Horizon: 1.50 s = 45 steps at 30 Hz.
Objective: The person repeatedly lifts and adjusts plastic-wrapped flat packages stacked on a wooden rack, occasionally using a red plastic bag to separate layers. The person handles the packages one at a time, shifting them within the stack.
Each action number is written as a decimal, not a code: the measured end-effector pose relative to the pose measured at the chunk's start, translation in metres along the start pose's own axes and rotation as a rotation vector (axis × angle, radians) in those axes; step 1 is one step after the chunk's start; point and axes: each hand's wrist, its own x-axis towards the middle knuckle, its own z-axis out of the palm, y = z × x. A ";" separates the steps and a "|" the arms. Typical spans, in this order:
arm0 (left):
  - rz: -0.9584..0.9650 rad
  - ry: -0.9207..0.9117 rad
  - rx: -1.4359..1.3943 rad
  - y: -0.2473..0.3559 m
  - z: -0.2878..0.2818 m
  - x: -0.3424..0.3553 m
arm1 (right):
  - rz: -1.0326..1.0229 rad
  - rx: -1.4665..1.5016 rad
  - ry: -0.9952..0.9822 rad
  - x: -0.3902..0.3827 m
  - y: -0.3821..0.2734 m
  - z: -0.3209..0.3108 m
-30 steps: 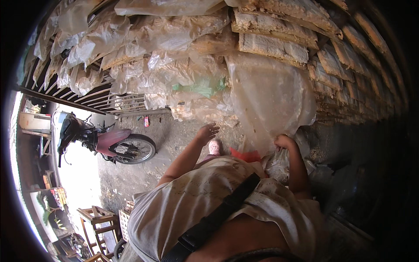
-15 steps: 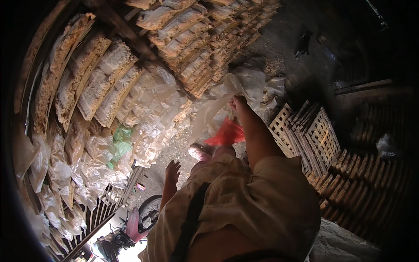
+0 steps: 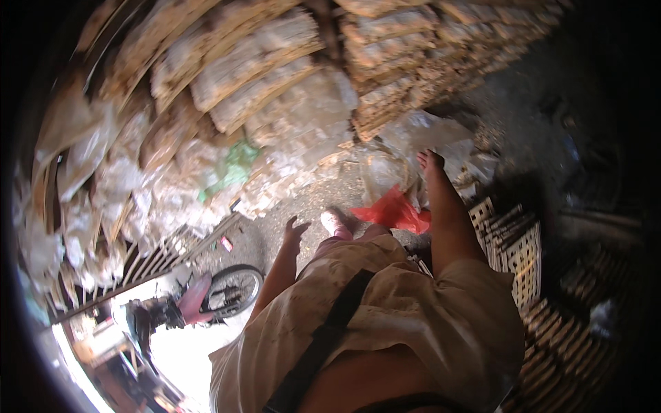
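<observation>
My right hand (image 3: 432, 162) is stretched out over a heap of clear plastic sheets (image 3: 389, 168) on the floor. Its fingers look loosely apart, slightly blurred, with a pale translucent plastic sheet (image 3: 444, 135) just beyond them. Below the hand, near my legs, lies a red plastic bag (image 3: 396, 210). My left hand (image 3: 296, 233) hangs at my left side, fingers apart and holding nothing.
Stacked trays of pale, crusty slabs (image 3: 258, 58) fill the far side, with crumpled plastic and a green bag (image 3: 234, 168) in front. Woven lattice panels (image 3: 523, 265) and slatted racks (image 3: 558, 337) stand at right. A motorcycle (image 3: 200, 299) is at lower left.
The translucent sheet that hung from my right hand has left its grip and now lies beyond it over the heap. The view has swung left, showing more of the motorcycle.
</observation>
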 end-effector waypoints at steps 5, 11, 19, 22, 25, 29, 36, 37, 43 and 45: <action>0.008 0.040 0.115 -0.026 -0.016 0.020 | -0.071 -0.160 -0.275 -0.078 0.016 0.086; 0.189 0.008 0.088 -0.097 -0.064 0.038 | -0.333 -0.232 -0.888 -0.291 -0.027 0.219; -0.253 0.099 -0.389 -0.115 -0.073 0.001 | -0.259 -0.067 -0.863 -0.340 -0.032 0.278; -0.301 0.116 -0.473 -0.128 -0.077 -0.003 | -0.420 -0.078 -0.905 -0.355 -0.032 0.275; -0.269 0.085 -0.605 -0.126 -0.083 0.000 | -0.608 -0.199 -0.983 -0.395 -0.033 0.267; -0.020 0.046 -0.511 -0.071 -0.078 -0.008 | -0.698 -0.346 -0.945 -0.421 -0.024 0.257; 0.572 0.120 -0.418 0.107 -0.041 -0.078 | -0.773 -0.441 -0.962 -0.425 -0.007 0.264; 0.661 0.132 -0.370 0.136 -0.035 -0.091 | -0.768 -0.481 -0.937 -0.442 -0.003 0.269; 0.810 0.330 0.088 0.256 -0.026 -0.088 | -0.821 -0.367 -0.993 -0.441 0.030 0.294; 0.756 0.399 0.359 0.279 -0.026 -0.088 | -0.742 -0.339 -1.046 -0.450 0.025 0.288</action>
